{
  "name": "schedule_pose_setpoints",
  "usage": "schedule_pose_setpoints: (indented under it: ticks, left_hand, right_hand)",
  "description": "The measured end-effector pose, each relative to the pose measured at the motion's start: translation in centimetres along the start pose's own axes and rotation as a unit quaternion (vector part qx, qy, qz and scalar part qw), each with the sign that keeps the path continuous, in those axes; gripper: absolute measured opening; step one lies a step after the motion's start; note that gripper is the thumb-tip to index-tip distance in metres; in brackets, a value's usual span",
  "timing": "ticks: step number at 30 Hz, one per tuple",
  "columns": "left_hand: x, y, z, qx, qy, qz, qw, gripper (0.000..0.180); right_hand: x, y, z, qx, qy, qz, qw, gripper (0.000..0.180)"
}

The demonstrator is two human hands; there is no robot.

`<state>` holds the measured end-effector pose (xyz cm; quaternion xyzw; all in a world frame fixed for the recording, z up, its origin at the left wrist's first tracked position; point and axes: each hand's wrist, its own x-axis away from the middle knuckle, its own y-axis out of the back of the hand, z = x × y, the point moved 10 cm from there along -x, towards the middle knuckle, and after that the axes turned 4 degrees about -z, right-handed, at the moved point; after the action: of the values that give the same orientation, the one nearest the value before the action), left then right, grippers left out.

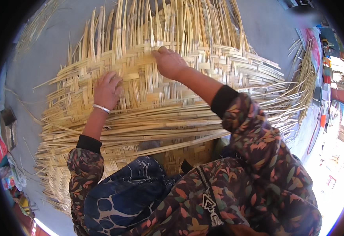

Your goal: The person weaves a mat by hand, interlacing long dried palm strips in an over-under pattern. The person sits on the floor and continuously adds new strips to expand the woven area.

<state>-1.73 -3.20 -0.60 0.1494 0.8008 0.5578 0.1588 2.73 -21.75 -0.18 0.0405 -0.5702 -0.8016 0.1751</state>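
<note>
A large woven mat (134,88) of pale yellow split bamboo or cane strips spreads in front of me. Loose uprights (172,23) fan out from its far edge. My right hand (170,63) is at that edge, its fingers closed on a flat strip (140,49) that lies crosswise among the uprights and is partly blurred. Farther left and nearer to me, my left hand (107,90), with a bangle on its wrist, rests on the weave with slightly bent fingers and nothing visibly held. My right fingertips are partly hidden.
A bundle of loose long strips (168,122) lies across the mat close to my knees. More thin strips (307,78) are heaped at the right, and others (36,25) lie at the far left. Bags and clutter (12,173) stand along the left edge of the grey floor (266,35).
</note>
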Motion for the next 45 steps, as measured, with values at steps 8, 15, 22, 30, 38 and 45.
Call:
schedule_pose_setpoints:
  ticks: [8, 15, 22, 30, 38, 45]
  left_hand:
    - [3.5, 2.3, -5.3, 0.104, -0.071, 0.0, 0.992, 0.013]
    - [6.3, 2.1, -8.5, 0.1, -0.106, 0.022, 0.989, 0.015]
    - [6.5, 0.9, -6.7, 0.071, -0.044, 0.083, 0.993, 0.015]
    - [4.8, 1.1, -2.4, 0.209, 0.078, 0.088, 0.971, 0.017]
    - [4.3, 3.2, -2.8, 0.189, 0.024, 0.001, 0.982, 0.025]
    - [4.9, 3.5, 0.2, 0.164, 0.131, 0.095, 0.973, 0.02]
  right_hand:
    - [14.8, 0.3, 3.2, 0.006, 0.264, 0.094, 0.96, 0.009]
    - [16.7, 0.5, 0.0, 0.103, 0.245, 0.066, 0.962, 0.018]
    - [16.4, -1.3, -1.0, 0.124, 0.192, 0.127, 0.965, 0.012]
    - [14.8, 4.3, -1.9, -0.062, 0.155, 0.01, 0.986, 0.013]
    - [13.0, 6.6, -4.4, -0.034, 0.073, 0.001, 0.997, 0.019]
    - [14.4, 4.6, -7.9, -0.059, 0.019, 0.114, 0.992, 0.033]
